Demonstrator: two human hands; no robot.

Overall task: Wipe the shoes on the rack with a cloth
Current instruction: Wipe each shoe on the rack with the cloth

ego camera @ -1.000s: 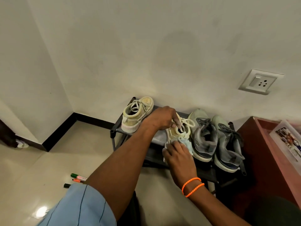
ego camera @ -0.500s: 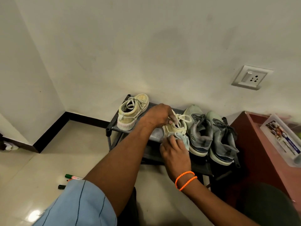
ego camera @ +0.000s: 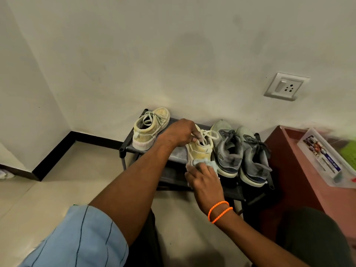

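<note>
Yellow shoe (ego camera: 200, 151) on rack (ego camera: 174, 154): L hand (ego camera: 180, 133) fingers curled round collar, R hand (ego camera: 204, 180) fingers flat on cloth (ego camera: 209, 163) at heel

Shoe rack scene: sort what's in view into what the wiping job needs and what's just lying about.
Job: cloth, cream shoe being wiped, other cream shoe, grey shoes, rack, left hand, right hand.

Lying about: socket, plastic box, cabinet.

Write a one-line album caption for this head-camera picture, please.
Left hand grips a yellow shoe on the rack while the right hand presses a cloth against its heel.
</note>
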